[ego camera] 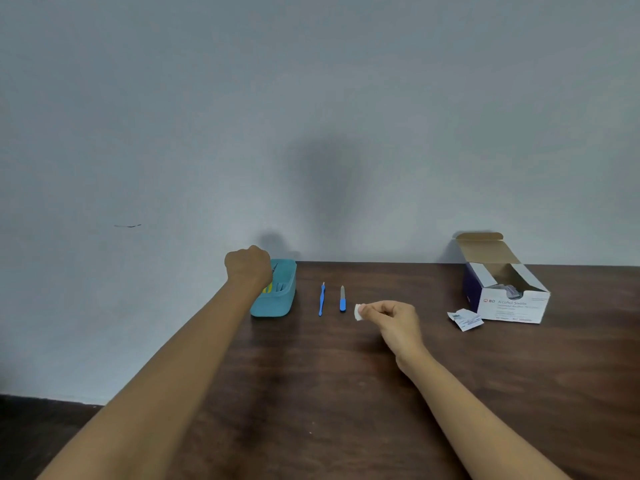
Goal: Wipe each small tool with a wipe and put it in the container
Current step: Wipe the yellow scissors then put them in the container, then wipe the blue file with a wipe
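On the dark wooden table (311, 393), nearest the viewer and well to the right of the teal container (277, 306), the right hand (394, 323) hovers just above the surface, its thumb and fingertips pinching a small folded white wipe (357, 312) that points back toward the container. Farther right of the container lies a torn wipe wrapper (464, 319), flat on the wood. Between the container and the wipe two tools lie side by side, both pointing away from the viewer: a slim blue tool (321, 299) closer to the container, and a short nail file (342, 299) with a blue handle just left of the wipe, not touching it. The container holds several tools, one of them yellow, though they are too small to name. The left hand (247, 265) hangs over the container's far left corner, knuckles up and fingers curled down; whether it grips anything cannot be told. Far right of the container, against the grey wall (311, 98), stands an open box (512, 306) of alcohol swabs, touching the wrapper.
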`<move>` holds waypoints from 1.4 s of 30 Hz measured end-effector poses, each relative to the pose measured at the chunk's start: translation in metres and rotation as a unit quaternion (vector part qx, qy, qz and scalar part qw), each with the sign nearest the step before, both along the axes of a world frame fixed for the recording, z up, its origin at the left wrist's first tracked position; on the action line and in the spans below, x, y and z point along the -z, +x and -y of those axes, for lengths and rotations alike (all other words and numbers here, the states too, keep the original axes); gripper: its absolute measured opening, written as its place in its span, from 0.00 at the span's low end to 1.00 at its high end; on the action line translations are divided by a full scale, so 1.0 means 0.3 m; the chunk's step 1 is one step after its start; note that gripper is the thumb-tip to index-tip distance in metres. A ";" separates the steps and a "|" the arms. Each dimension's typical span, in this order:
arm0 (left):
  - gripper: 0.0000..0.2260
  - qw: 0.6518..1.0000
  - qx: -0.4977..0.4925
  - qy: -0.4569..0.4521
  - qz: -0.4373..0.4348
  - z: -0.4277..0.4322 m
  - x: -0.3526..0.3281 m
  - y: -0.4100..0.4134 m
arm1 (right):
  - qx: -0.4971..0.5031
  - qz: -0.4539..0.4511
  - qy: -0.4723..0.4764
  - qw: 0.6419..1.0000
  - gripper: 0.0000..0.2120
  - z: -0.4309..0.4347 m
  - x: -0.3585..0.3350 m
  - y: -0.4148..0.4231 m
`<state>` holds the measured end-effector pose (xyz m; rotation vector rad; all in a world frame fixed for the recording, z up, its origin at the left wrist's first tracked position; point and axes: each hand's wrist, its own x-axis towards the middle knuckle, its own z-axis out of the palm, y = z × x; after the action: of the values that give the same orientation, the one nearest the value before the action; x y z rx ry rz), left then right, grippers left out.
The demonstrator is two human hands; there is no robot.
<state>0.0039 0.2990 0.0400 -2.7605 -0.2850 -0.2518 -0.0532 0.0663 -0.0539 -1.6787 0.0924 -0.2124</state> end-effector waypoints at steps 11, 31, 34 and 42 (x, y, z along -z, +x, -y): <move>0.08 0.999 -0.030 0.006 -0.036 0.008 0.062 0.050 | -0.007 0.004 -0.055 0.998 0.04 -0.004 0.022 0.012; 0.11 0.999 -0.042 -0.010 0.024 0.006 0.024 0.026 | 0.007 0.019 0.067 0.998 0.05 0.007 -0.008 -0.018; 0.12 0.994 0.019 -0.029 0.100 0.037 0.014 0.030 | 0.019 0.023 0.123 0.992 0.05 0.013 -0.017 -0.024; 0.11 0.969 0.162 -0.137 0.128 0.345 0.115 -0.033 | 0.051 -0.019 0.274 0.960 0.05 0.048 -0.010 -0.008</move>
<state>-0.0061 0.1956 0.0056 -3.0391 0.0808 -0.7050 -0.0555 0.0519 -0.0508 -1.1257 0.2437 -0.2090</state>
